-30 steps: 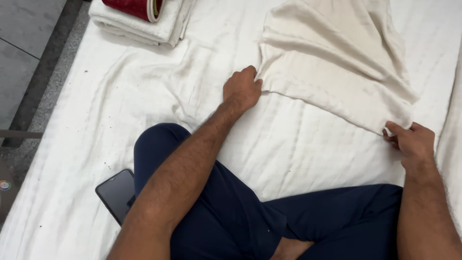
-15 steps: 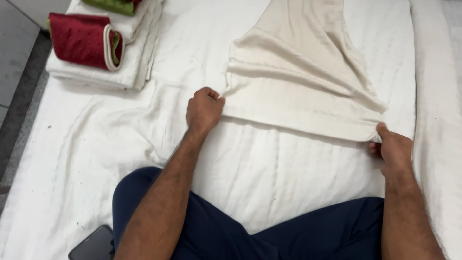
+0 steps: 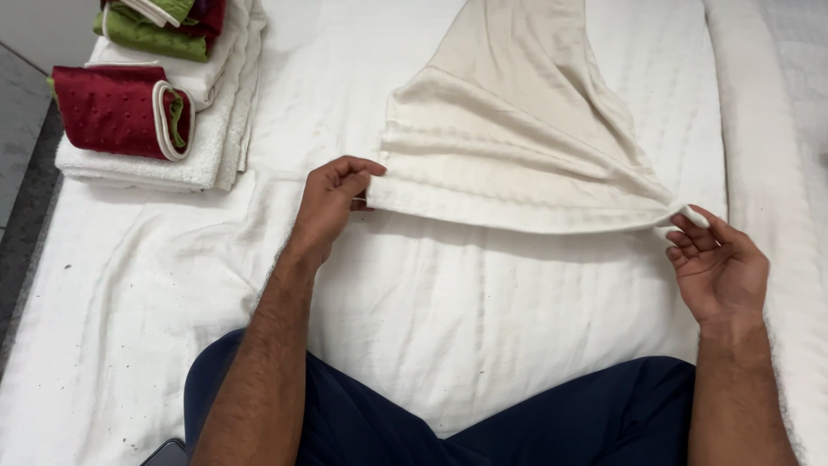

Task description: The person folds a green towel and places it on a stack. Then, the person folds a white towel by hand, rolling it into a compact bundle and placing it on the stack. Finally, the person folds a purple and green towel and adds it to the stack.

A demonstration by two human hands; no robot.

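A cream cloth [image 3: 517, 138] hangs stretched above a white bedsheet [image 3: 483, 311], its near edge pulled taut between my hands. My left hand [image 3: 332, 203] pinches the cloth's left corner. My right hand [image 3: 716, 263] pinches the right corner between thumb and fingers. The cloth's far end runs out of view at the top. My legs in dark blue trousers [image 3: 483, 423] lie crossed at the bottom of the view.
At the top left a stack of folded white towels [image 3: 185, 164] carries a folded dark red cloth [image 3: 116, 108] and a green one [image 3: 151, 34]. A dark phone corner [image 3: 164, 453] shows at the bottom left. Grey floor [image 3: 17, 155] borders the left edge.
Both hands have lifted the cloth's near edge off the sheet and drawn it taut. The view has tilted up, bringing the towel stack into sight and pushing the phone nearly out.
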